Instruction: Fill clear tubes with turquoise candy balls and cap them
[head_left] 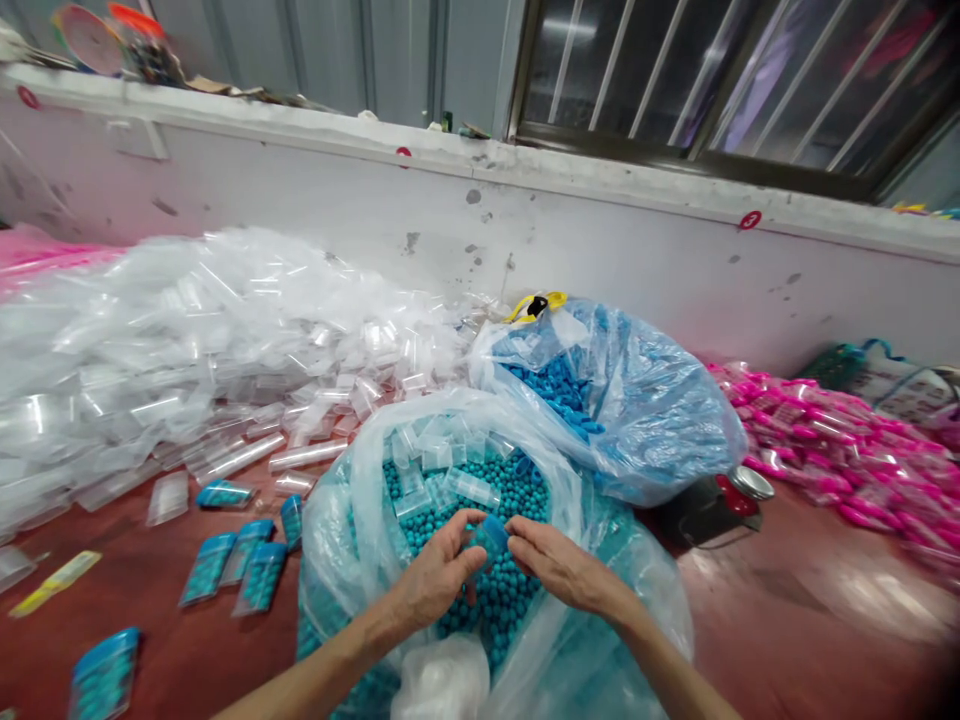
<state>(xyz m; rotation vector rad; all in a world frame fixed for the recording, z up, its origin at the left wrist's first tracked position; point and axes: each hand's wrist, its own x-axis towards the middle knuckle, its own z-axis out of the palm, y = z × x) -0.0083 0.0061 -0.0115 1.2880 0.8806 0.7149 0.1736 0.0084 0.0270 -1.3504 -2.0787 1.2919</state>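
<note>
Above an open plastic bag [375,470] full of teal beads [514,600], both hands meet at a small clear container with a blue cap [493,535]. My left hand [442,565] has its fingers closed around the container's left side. The fingers of my right hand [551,562] press against the cap from the right. Several empty clear containers [472,490] lie on the beads behind the hands. Part of the held container is hidden by my fingers, and its contents are blurred.
Filled blue-capped containers [208,568] lie on the red table [172,640] at left, near a yellow strip [56,583]. Behind them spreads a heap of clear containers [187,330]. A bag of blue caps [637,390] sits behind; pink packed items [840,440] pile up at right.
</note>
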